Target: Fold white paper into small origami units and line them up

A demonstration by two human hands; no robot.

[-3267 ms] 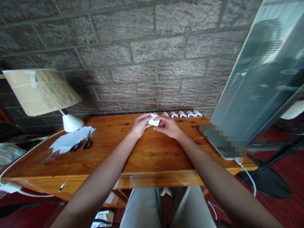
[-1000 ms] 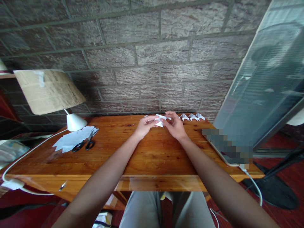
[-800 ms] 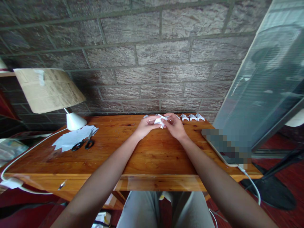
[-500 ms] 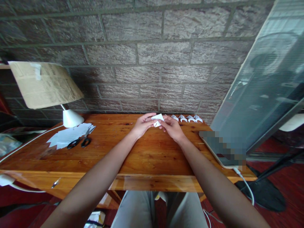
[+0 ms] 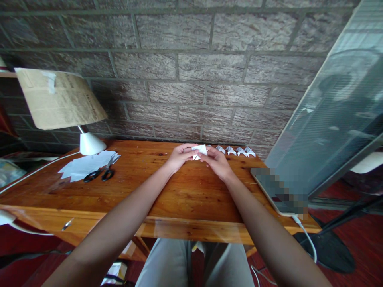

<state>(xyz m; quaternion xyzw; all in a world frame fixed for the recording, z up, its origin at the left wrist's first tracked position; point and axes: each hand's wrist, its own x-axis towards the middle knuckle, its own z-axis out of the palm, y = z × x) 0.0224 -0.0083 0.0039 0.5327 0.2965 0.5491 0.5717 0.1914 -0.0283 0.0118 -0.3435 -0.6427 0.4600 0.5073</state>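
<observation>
Between my two hands is a small folded piece of white paper (image 5: 200, 151), held up above the far middle of the wooden table. My left hand (image 5: 180, 156) pinches its left edge, thumb in front and fingers behind. On the other side, the thumb and fingers of my right hand (image 5: 217, 160) grip its lower right edge. Dark lines show at the paper's lower left. Just beyond my right hand, several folded white paper shapes (image 5: 240, 151) stand in a row by the wall; the leftmost is partly hidden by that hand.
On the left, black-handled scissors (image 5: 103, 172) lie partly over a pile of white paper sheets (image 5: 80, 165). A lamp (image 5: 89, 143) with a brown paper shade stands behind them. A tablet-like device (image 5: 278, 191) with a white cable rests at the table's right edge. A brick wall (image 5: 191, 95) rises behind.
The paper has turned slightly between my fingers, from a tilted diamond to a more upright square. Both hands keep their hold. The camera view has shifted a little.
</observation>
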